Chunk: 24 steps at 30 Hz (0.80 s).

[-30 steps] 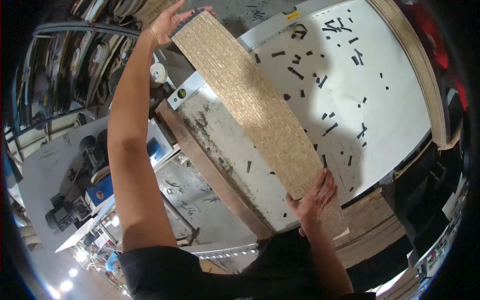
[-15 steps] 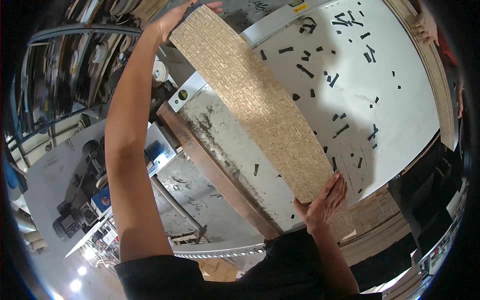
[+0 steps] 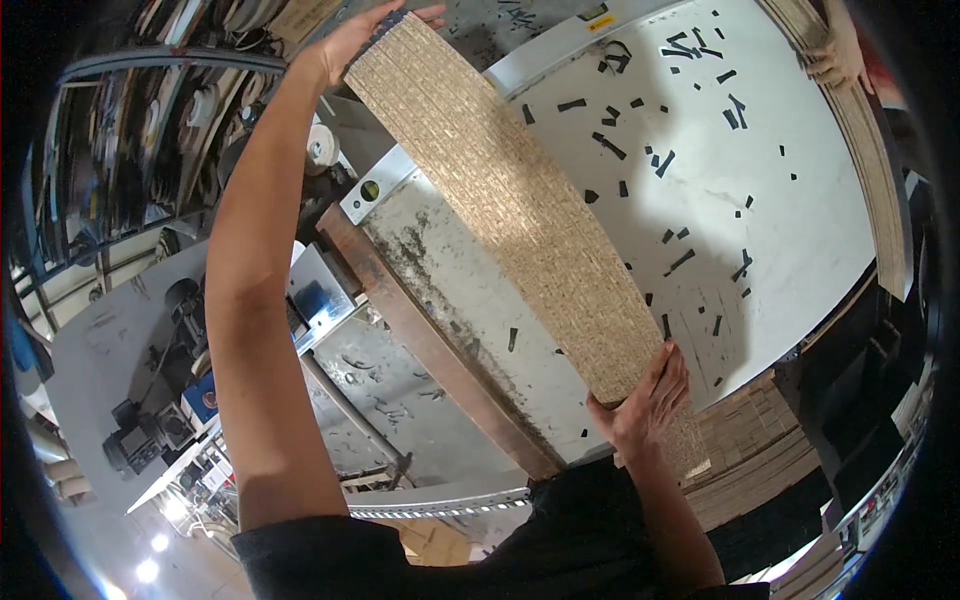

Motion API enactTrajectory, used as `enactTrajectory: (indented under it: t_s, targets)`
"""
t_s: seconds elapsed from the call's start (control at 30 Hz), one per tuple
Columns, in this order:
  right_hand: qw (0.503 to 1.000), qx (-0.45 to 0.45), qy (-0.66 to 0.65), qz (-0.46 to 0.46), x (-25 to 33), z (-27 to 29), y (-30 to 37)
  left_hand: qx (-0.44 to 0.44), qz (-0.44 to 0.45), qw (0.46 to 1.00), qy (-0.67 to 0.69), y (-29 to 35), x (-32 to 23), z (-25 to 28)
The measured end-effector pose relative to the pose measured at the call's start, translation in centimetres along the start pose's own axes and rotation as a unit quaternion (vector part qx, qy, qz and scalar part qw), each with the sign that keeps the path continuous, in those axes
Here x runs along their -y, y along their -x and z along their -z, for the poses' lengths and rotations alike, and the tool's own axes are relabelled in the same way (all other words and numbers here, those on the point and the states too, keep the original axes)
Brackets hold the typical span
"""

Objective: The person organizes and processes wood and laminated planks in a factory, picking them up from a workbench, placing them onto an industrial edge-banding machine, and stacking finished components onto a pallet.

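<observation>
A long stack of tan particleboard strips (image 3: 510, 200) lies slantwise in front of me, edges facing up, between my two hands. My left hand (image 3: 345, 50) grips its far upper-left end, where the ends look dark; some of the fingers are hidden behind it. At the near lower-right end, my right hand (image 3: 645, 405) presses its palm and thumb against the strips. Beneath the stack is a white tabletop (image 3: 800, 230). A white metal bar with a round green window (image 3: 372, 190) pokes out beside the stack's left side.
Several black scraps (image 3: 665, 163) are scattered over the tabletop. At right, another person's hand (image 3: 840, 60) rests on a second board stack (image 3: 870, 180). A brown metal rail (image 3: 440, 350) runs along the near left side. More boards (image 3: 755, 440) are piled at lower right.
The other person's hand has come further into view on the boards at right. My hands and the strips have barely moved.
</observation>
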State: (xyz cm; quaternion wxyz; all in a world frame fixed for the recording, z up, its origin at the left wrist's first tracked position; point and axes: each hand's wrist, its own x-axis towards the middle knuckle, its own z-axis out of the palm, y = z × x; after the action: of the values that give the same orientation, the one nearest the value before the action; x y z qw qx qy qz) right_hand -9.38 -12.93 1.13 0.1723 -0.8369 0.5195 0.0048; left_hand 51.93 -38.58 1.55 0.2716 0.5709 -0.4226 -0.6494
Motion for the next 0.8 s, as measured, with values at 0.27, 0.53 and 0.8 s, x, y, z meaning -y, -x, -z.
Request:
enactTrajectory:
  t_s: [0.27, 0.53, 0.8]
  targets:
    - [0.999, -0.029, 0.008, 0.017, -0.1, -0.3, 0.0, 0.008, 0.012, 1.0, -0.002, -0.5, 0.7, 0.2]
    - [1.0, 0.001, 0.018, 0.013, -0.6, -0.4, 0.4, 0.08, 0.016, 0.996, -0.028, -1.2, -1.1, 1.2]
    - [1.0, 0.015, 0.011, 0.014, -0.7, -0.6, 0.6, -0.079, 0.08, 0.985, -0.127, -2.7, 0.3, -0.2]
